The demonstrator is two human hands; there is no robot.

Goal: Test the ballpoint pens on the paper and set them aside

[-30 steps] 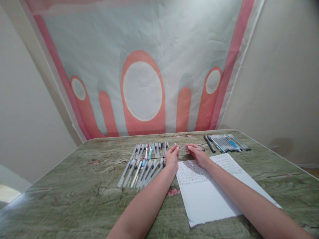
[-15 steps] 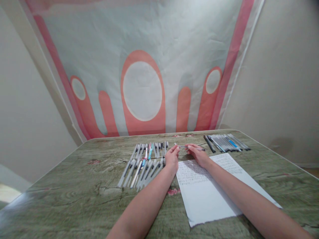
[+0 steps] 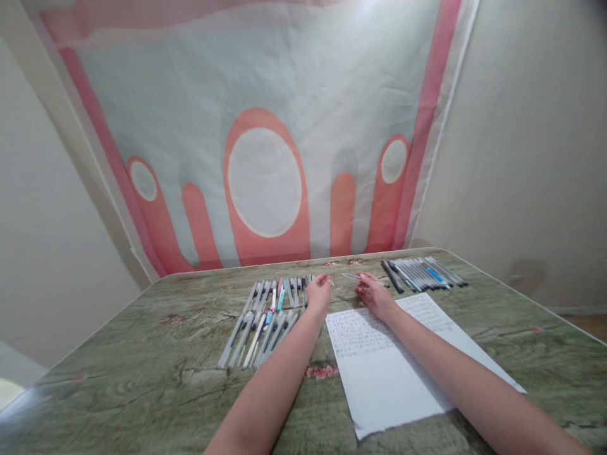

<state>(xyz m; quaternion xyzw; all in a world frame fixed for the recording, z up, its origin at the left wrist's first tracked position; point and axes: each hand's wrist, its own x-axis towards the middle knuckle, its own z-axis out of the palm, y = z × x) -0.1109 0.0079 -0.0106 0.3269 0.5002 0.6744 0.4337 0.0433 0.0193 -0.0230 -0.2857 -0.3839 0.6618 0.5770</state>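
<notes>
My right hand (image 3: 374,296) is closed on a slim pen (image 3: 353,276), whose tip points left, above the top edge of a white sheet (image 3: 398,373) with handwriting on its upper part. My left hand (image 3: 319,294) is beside the right end of the pen rows, its fingers pinched together; something small and pale may be between them, too small to name. Left of it lie two rows of clear-barrelled pens (image 3: 241,338), with a turquoise pen (image 3: 282,294) and a pink one among them.
Another group of pens (image 3: 427,273), one with a blue label, lies at the back right, with black pens (image 3: 392,276) at its left end. Behind the wood-patterned table (image 3: 142,373) hangs a pink and grey printed sheet (image 3: 265,183).
My left hand has come away from the pen and moved left toward the rows. My right hand still holds the pen. The view has shifted slightly.
</notes>
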